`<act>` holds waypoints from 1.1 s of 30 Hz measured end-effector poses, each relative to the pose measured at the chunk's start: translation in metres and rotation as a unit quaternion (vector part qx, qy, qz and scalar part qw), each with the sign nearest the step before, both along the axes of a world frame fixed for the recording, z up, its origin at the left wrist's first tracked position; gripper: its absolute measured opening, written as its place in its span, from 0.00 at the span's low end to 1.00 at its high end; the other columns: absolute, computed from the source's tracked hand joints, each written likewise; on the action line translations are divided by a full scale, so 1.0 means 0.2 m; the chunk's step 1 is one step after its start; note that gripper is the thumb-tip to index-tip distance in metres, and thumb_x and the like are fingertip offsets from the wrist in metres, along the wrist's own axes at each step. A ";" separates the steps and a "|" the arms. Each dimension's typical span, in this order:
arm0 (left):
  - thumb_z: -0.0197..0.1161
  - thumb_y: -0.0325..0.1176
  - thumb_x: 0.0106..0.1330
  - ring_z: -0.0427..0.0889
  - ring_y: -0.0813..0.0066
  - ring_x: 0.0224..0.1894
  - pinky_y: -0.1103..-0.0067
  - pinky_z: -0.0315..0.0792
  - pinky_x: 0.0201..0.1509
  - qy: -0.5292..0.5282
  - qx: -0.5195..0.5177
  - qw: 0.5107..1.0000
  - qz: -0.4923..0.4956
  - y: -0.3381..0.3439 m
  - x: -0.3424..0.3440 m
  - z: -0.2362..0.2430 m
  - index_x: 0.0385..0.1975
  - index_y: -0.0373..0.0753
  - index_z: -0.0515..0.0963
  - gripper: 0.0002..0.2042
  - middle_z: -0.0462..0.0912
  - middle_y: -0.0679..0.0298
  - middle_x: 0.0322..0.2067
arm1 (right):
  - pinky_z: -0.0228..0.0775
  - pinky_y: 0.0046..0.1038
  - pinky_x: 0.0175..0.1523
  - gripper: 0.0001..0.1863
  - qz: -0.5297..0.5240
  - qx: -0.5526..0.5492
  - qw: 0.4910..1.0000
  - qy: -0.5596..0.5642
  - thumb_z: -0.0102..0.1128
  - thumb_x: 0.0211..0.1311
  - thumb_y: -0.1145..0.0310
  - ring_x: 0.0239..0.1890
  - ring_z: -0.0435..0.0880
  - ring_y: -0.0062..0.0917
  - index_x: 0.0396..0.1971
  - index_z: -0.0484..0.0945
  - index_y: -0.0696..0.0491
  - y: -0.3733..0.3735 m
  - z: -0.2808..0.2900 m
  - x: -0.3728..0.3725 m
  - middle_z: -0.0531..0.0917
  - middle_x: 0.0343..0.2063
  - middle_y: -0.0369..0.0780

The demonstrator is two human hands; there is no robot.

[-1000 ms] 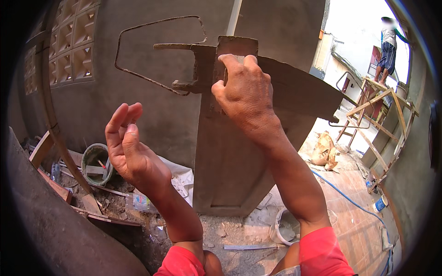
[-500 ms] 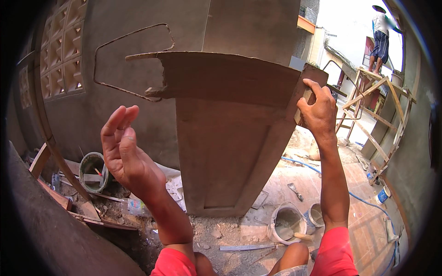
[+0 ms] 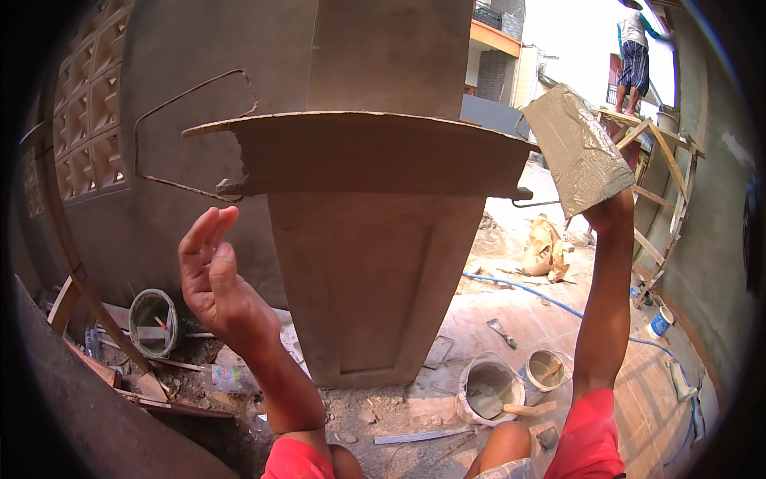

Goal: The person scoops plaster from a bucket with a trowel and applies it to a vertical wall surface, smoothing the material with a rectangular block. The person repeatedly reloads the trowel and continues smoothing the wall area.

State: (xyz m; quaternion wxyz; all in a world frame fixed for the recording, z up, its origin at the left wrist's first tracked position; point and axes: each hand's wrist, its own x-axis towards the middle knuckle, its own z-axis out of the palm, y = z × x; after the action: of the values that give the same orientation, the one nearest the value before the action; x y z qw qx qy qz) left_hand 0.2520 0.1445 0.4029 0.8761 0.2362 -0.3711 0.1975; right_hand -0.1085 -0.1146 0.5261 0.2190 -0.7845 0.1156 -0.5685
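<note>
Raised at the right, my right hand [image 3: 613, 214] is closed behind a rectangular plastering float [image 3: 576, 152]. The float is tilted, and wet grey mortar coats the face turned toward me. Just left of it stands a grey plastered pillar [image 3: 363, 279] with a recessed panel. A projecting plaster band [image 3: 375, 156] crosses the pillar; its left end is ragged. A bent wire rod [image 3: 148, 172] sticks out at that end. My left hand [image 3: 227, 279] hangs in the air below the rod, holding nothing, thumb apart from the partly curled fingers. My right fingers are mostly hidden by the float.
Below stand a mortar bucket [image 3: 488, 391] with a wooden-handled tool and a smaller pail [image 3: 546, 369]. A scraper [image 3: 501, 331] and blue hose [image 3: 527, 287] lie on the tiles. Another bucket [image 3: 154, 323] sits left amid debris. A person [image 3: 634, 52] stands on wooden scaffolding [image 3: 670, 160].
My right hand has drawn the float off the band's right end, outward to the right, and turned its mortar-coated face toward me. My left hand stays nearly still; the view has shifted slightly.
</note>
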 end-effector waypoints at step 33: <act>0.51 0.22 0.58 0.77 0.66 0.52 0.70 0.60 0.66 0.025 -0.048 0.998 -0.012 0.13 0.04 0.02 0.49 0.28 0.74 0.17 0.80 0.50 0.44 | 0.56 0.19 0.18 0.07 0.344 0.304 0.888 0.023 0.53 0.63 0.73 0.23 0.76 0.24 0.36 0.76 0.61 0.52 0.19 1.06 0.78 0.26 0.41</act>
State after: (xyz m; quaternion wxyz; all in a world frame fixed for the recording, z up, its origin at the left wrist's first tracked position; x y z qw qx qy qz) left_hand 0.2606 0.1713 0.4064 0.8977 0.1946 -0.3418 0.1987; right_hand 0.1037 -0.0107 0.5634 0.6260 -0.6829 0.0109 -0.3764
